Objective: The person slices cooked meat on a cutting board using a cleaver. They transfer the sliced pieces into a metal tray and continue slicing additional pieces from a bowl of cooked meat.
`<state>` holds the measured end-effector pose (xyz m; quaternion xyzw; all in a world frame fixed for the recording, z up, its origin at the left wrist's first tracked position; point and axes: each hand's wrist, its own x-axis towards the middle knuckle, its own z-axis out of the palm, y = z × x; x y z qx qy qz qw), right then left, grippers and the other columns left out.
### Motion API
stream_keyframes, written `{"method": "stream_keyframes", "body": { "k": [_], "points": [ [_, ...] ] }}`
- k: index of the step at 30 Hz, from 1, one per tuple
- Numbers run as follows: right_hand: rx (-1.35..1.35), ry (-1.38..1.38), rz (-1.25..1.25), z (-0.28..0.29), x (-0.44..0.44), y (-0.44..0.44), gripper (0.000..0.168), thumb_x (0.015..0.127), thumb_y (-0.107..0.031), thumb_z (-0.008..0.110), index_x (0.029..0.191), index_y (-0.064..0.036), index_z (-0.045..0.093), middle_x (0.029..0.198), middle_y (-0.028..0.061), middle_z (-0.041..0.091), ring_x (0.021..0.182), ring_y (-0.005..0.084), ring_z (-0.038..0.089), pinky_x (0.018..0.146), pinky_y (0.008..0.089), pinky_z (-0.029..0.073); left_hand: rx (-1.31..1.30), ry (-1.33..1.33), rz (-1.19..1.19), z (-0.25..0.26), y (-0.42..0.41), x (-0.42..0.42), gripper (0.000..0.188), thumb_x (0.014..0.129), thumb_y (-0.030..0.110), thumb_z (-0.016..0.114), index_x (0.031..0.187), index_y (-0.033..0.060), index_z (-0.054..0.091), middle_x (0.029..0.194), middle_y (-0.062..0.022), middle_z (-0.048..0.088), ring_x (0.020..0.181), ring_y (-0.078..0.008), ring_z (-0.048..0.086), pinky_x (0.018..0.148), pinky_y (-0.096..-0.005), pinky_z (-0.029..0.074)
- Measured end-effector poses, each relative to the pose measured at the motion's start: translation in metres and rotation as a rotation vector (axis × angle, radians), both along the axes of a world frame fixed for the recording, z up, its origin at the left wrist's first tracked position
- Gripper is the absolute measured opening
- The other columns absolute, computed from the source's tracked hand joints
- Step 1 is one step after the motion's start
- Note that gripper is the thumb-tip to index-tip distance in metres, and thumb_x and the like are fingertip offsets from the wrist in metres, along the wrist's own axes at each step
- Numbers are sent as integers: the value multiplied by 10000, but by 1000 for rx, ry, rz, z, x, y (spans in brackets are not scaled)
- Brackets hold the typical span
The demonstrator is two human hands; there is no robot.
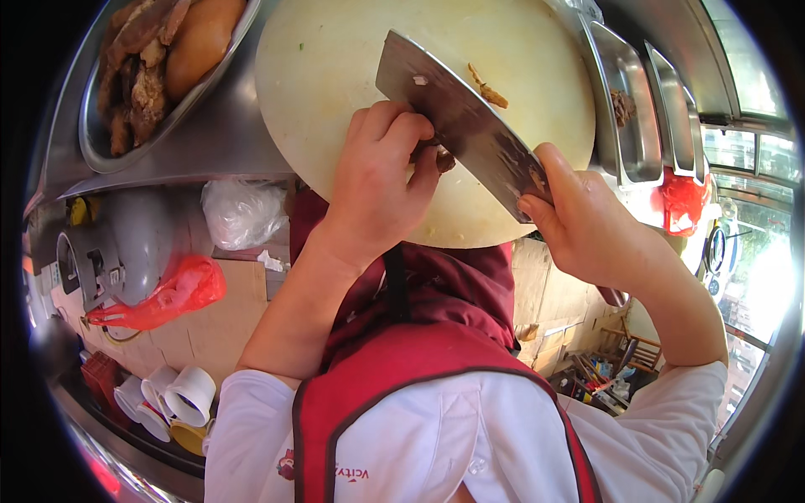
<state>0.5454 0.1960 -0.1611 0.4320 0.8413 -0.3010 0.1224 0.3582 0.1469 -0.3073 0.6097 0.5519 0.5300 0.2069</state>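
My right hand (578,214) grips the handle of a broad steel cleaver (468,126), its blade slanting across the round pale cutting board (321,69). A small white scrap clings to the blade. My left hand (387,170) is curled at the near side of the blade, its fingertips on a dark brown piece of cooked meat (446,160), partly hidden by the hand and the blade. Beyond the blade lies a thin browned strip of meat (490,94) on the board.
At the upper left, a metal tray (160,135) holds several large cooked meat pieces. Steel pans (635,151) stand right of the board, one with meat scraps (622,107). A red plastic bag (684,201) is beside them. A clear plastic bag (242,214) lies below the counter's left edge.
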Motion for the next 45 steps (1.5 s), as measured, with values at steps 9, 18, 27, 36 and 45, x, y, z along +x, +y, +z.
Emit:
{"method": "stream_keyframes", "body": {
  "k": [9, 18, 27, 36, 45],
  "points": [
    [47, 158, 10, -49, -30, 22, 236, 932, -83, 581, 1016, 40, 397, 747, 281, 589, 711, 493, 553, 587, 480, 419, 12, 105, 21, 8, 0, -2, 192, 778, -67, 671, 943, 2, 600, 1026, -136, 582, 930, -309, 586, 739, -353, 539],
    [76, 146, -69, -14, -15, 12, 233, 938, -101, 586, 1039, 20, 415, 741, 262, 588, 684, 476, 543, 588, 471, 419, 35, -21, 59, 2, -11, -8, 143, 827, -53, 654, 947, 9, 604, 1023, -123, 580, 882, -288, 604, 750, -349, 526],
    [22, -57, 65, 5, 0, -3, 240, 932, -80, 555, 1013, 23, 354, 648, 266, 563, 635, 498, 554, 572, 549, 407, 98, 70, 81, 1, -8, -5, 149, 811, -65, 655, 919, 23, 602, 974, -129, 592, 863, -310, 597, 742, -369, 502],
    [51, 38, 37, -39, -42, 9, 251, 939, -91, 571, 1060, 43, 395, 742, 287, 590, 719, 498, 564, 618, 506, 432, 65, 74, 93, 2, -10, -4, 132, 816, -64, 644, 921, 10, 613, 957, -136, 604, 882, -331, 604, 750, -381, 500],
    [68, 126, -73, -6, -20, -3, 232, 938, -100, 587, 1043, 16, 415, 742, 265, 579, 702, 479, 535, 594, 469, 410, 58, 45, 133, -1, -15, -8, 142, 818, -64, 637, 934, 10, 598, 983, -132, 601, 874, -319, 607, 757, -382, 499]
  ]
}}
